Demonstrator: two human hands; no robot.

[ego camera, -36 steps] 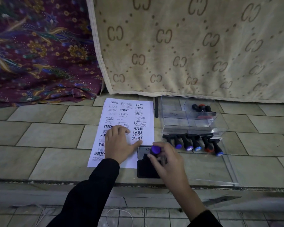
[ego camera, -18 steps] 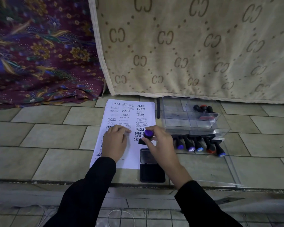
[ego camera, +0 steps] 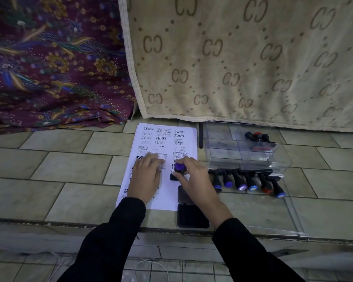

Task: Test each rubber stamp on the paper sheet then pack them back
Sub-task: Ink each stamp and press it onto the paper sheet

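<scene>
The stamp has moved from ink pad to paper sheet, pinched in the right hand fingers. The left hand lies flat on the sheet. This is the testing step: next press evenly, then lift straight.

A beige blanket printed with paired C shapes hangs down to the tiled floor. To its left lies a crumpled purple cloth with a flower pattern. A slim dark stick, perhaps a pen, lies just below the blanket's hem. A thin white cord loops over the lower tiles.

Paper sheet bore stamped txt: SAMPLE (rptd), FAX OUT, EXPRESS. Far beige blanket carried rptd CC logo.
</scene>
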